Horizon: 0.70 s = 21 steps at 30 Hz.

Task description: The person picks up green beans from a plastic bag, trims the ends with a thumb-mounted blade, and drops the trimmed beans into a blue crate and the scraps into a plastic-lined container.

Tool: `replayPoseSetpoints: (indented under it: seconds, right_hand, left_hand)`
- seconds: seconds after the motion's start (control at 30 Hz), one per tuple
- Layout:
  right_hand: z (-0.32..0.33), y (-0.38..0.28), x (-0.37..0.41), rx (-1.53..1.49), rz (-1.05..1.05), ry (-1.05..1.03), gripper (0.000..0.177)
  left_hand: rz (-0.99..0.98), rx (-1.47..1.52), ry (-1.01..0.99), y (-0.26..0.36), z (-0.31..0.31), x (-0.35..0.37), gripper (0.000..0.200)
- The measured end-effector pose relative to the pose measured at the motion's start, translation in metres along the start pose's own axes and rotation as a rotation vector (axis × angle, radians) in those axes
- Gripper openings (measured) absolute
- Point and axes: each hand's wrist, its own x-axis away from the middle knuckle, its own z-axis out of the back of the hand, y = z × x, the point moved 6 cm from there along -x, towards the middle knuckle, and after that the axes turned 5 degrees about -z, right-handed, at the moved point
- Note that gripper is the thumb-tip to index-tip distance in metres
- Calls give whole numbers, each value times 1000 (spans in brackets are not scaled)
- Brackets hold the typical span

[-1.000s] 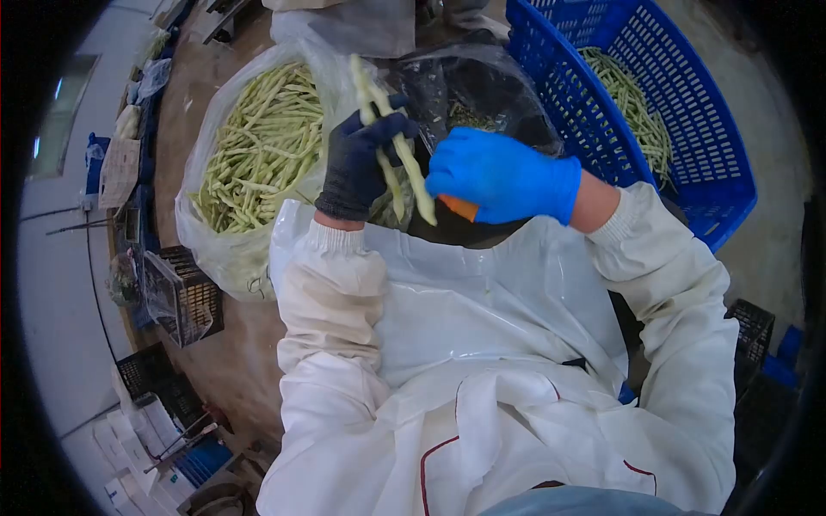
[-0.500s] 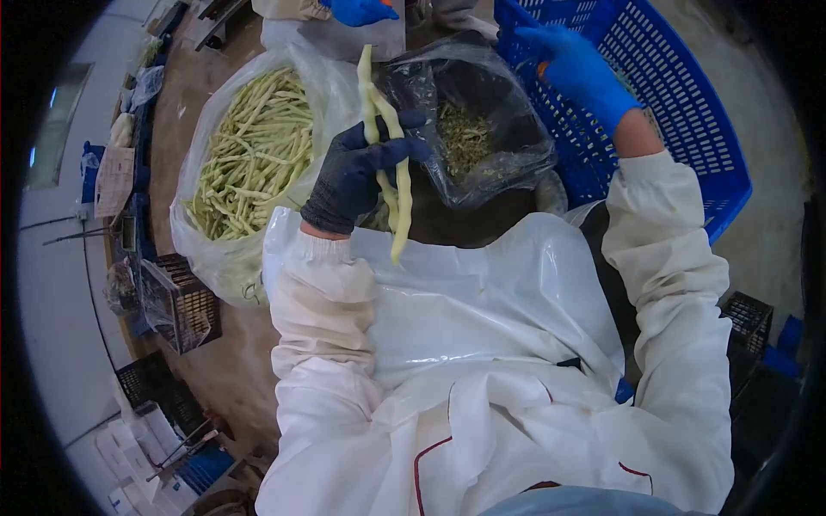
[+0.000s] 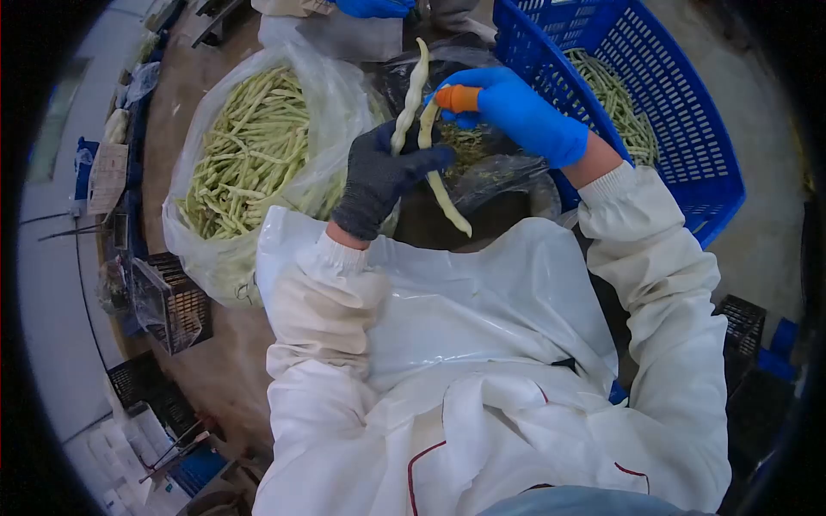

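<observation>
My left hand (image 3: 379,172), in a dark grey glove, grips two pale green bean pods (image 3: 413,95), which stick out above and below its fingers. My right hand (image 3: 525,112), in a blue glove with an orange cover (image 3: 458,98) on one finger, is closed at the upper end of the right-hand pod. Left of my hands, a clear plastic bag (image 3: 185,146) is full of similar pods. Behind my hands lies a dark plastic bag (image 3: 538,179) with green scraps (image 3: 469,146) in it.
A blue slotted crate (image 3: 697,129) at the right holds green pods (image 3: 615,103). Another person's blue-gloved hand (image 3: 375,7) shows at the top. Dark crates (image 3: 176,310) stand at the left. A white apron (image 3: 482,301) covers my lap.
My right hand has come from the blue crate to the pods in my left hand. My left hand has shifted slightly right, and the two pods now spread apart.
</observation>
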Motion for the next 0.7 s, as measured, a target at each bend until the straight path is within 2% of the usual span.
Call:
replayPoseSetpoints:
  seconds: [0.1, 0.13, 0.23, 0.33, 0.43, 0.5, 0.7]
  right_hand:
    - [9, -2, 1, 21, 80, -21, 21]
    - [11, -4, 1, 46, 121, -26, 19]
    - [10, -18, 14, 353, 319, 60, 18]
    - [17, -19, 13, 301, 347, 115, 24]
    - [23, -28, 20, 298, 267, 130, 24]
    - [23, -31, 22, 231, 291, 127, 23]
    - [20, -30, 20, 2, 253, 48, 22]
  left_hand:
    - [58, 290, 36, 0, 6, 1, 21]
    - [6, 241, 50, 4, 11, 0, 21]
    - [-113, 371, 144, 0, 27, -5, 20]
    - [-162, 360, 183, -1, 40, -7, 23]
    - [-177, 343, 178, -1, 45, -8, 24]
    - [-192, 322, 171, 3, 42, -7, 24]
    - [-38, 449, 1, 7, 13, 0, 26]
